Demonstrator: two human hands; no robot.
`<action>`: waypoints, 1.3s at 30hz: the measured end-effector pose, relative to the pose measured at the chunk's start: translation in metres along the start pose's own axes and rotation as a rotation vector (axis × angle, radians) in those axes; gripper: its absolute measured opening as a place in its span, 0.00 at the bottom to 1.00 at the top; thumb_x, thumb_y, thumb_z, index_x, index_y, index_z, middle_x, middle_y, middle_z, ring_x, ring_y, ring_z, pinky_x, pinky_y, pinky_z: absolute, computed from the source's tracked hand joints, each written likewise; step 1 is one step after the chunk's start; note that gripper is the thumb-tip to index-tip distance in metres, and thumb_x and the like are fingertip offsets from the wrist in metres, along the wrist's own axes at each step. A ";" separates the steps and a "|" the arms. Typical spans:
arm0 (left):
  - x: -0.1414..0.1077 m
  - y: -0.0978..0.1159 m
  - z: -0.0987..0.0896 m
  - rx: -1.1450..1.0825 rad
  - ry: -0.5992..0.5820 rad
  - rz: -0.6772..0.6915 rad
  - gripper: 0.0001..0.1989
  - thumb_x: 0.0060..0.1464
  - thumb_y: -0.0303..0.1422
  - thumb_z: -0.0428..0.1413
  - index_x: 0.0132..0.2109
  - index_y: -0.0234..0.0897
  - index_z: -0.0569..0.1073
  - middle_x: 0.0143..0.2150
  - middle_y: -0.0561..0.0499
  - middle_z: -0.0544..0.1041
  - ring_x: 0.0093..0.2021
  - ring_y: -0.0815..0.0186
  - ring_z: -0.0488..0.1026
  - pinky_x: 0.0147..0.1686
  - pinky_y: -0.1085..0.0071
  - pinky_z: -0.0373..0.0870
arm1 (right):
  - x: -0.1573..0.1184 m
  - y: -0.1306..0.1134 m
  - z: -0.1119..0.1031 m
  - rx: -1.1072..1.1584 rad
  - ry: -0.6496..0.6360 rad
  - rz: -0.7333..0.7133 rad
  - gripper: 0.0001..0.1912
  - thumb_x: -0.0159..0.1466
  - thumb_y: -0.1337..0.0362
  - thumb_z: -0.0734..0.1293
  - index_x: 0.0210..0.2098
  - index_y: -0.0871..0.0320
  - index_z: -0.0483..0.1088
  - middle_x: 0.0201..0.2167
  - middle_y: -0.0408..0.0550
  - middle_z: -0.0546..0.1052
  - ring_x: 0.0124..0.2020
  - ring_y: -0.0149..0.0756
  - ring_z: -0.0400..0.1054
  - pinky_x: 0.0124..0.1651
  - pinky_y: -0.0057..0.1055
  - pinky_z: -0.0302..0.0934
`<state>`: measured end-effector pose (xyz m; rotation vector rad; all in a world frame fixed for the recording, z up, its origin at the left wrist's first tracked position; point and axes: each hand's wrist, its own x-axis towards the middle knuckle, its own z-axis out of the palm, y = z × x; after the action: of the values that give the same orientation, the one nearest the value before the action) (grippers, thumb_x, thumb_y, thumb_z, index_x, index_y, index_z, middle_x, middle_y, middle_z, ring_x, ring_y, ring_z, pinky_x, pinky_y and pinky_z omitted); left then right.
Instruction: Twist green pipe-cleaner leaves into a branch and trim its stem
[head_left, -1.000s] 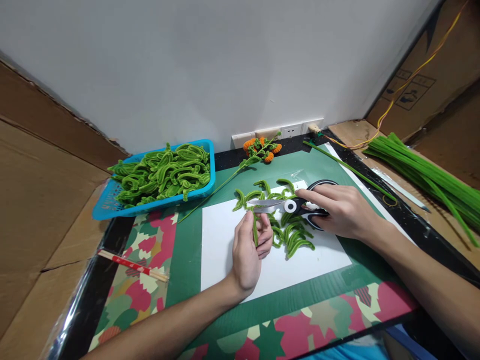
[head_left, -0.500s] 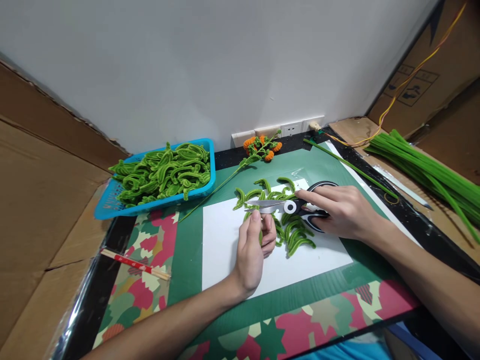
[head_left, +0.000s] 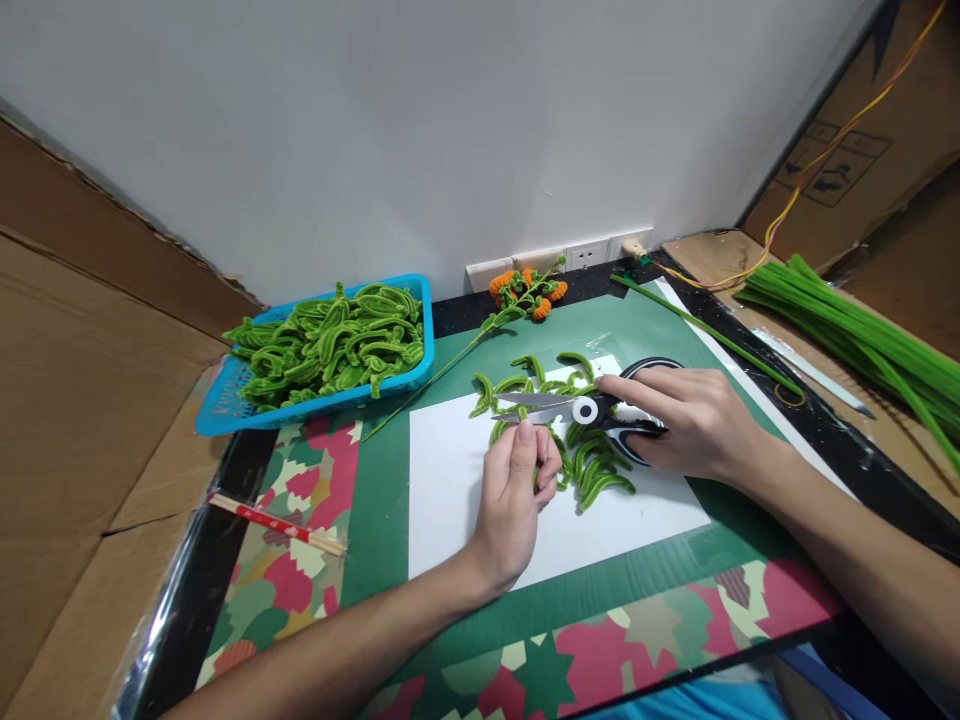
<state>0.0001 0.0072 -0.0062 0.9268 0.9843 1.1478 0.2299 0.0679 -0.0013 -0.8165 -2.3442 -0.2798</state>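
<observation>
Left hand (head_left: 514, 490): above the middle of a white sheet (head_left: 446, 520), fingers closed on a fuzzy green strip (head_left: 523, 412), only a short tip of it showing above the thumb. Right hand (head_left: 690, 415): over the sheet's right side, fingers curled about the black-and-white handles of a pair of scissors (head_left: 584, 410), index finger stretched toward the pivot; blades a little parted, pointing left, at the strip's tip; whether metal touched it could not be told. Curved green pieces (head_left: 600, 485): scattered beneath and behind the blades, a few crossing the sheet's rear edge; bare white lay from them to the left and front edges. Green mat (head_left: 382, 500): extended past the sheet at left and front, with a patterned border (head_left: 645, 640) outside it. Blue basket (head_left: 430, 330): heaped with green pieces, rear left, well apart from both hands. Orange-flowered stem (head_left: 517, 290): behind the sheet, its lower end beside the basket. Wrapped chopsticks (head_left: 270, 522): across the left border, one end over the black tabletop (head_left: 459, 316). Bundle of green stems (head_left: 855, 335): far right, beyond the mat's edge. Cardboard (head_left: 67, 400) bounded the left side.
</observation>
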 end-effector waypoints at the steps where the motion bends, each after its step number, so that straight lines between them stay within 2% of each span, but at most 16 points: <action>1: 0.000 0.001 0.000 0.009 -0.001 0.004 0.29 0.67 0.60 0.54 0.33 0.39 0.62 0.25 0.59 0.60 0.21 0.75 0.49 0.18 0.79 0.45 | 0.000 0.000 0.000 0.001 0.001 0.004 0.23 0.62 0.72 0.65 0.56 0.62 0.73 0.33 0.48 0.80 0.30 0.36 0.73 0.33 0.31 0.62; 23: -0.001 -0.001 -0.002 0.052 -0.087 -0.052 0.28 0.69 0.55 0.54 0.31 0.39 0.60 0.26 0.58 0.60 0.21 0.75 0.50 0.18 0.77 0.45 | 0.001 -0.008 0.003 0.035 -0.002 0.026 0.25 0.59 0.72 0.65 0.55 0.60 0.73 0.32 0.48 0.79 0.29 0.37 0.71 0.32 0.32 0.60; 31: -0.001 0.001 0.000 0.090 -0.115 -0.079 0.27 0.70 0.53 0.55 0.30 0.39 0.60 0.25 0.58 0.59 0.20 0.75 0.50 0.19 0.76 0.44 | 0.001 -0.011 0.005 0.071 -0.034 0.060 0.22 0.61 0.68 0.67 0.55 0.62 0.74 0.35 0.50 0.79 0.32 0.39 0.72 0.35 0.33 0.62; 39: -0.001 -0.001 -0.003 0.107 -0.145 -0.092 0.29 0.70 0.56 0.52 0.29 0.39 0.59 0.24 0.58 0.58 0.20 0.75 0.50 0.18 0.75 0.44 | 0.000 -0.013 0.006 0.069 -0.023 0.052 0.23 0.61 0.69 0.67 0.56 0.60 0.72 0.35 0.50 0.79 0.33 0.41 0.72 0.36 0.34 0.63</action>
<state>-0.0023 0.0063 -0.0078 1.0256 0.9670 0.9449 0.2189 0.0606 -0.0059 -0.8494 -2.3364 -0.1682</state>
